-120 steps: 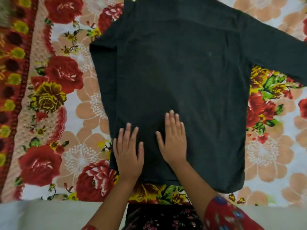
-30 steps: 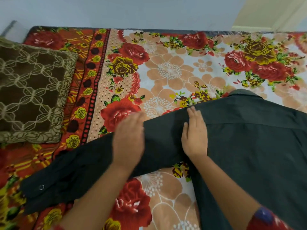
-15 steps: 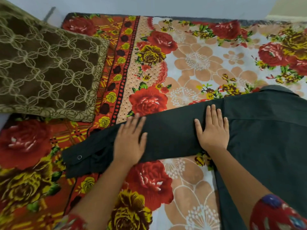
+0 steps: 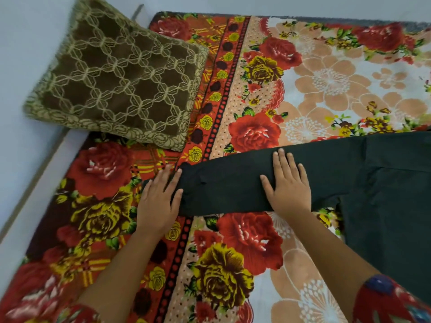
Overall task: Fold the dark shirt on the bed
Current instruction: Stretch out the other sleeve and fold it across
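The dark shirt lies flat on the flowered bedspread, its body at the right edge of view. Its left sleeve stretches out leftward across the bed. My left hand rests palm down at the sleeve's cuff end, fingers spread, covering the cuff. My right hand lies flat on the middle of the sleeve, fingers apart. Neither hand grips the cloth. The rest of the shirt runs out of view on the right.
A brown cushion with a gold lattice pattern lies at the bed's far left corner, just beyond the sleeve end. The bed's left edge meets a pale wall. My patterned red sleeve shows at the bottom right.
My left hand has slid left along the sleeve to the cuff, flattening it. My right hand has stayed pressed on the sleeve. The view has shifted left, bringing more of the cushion in.
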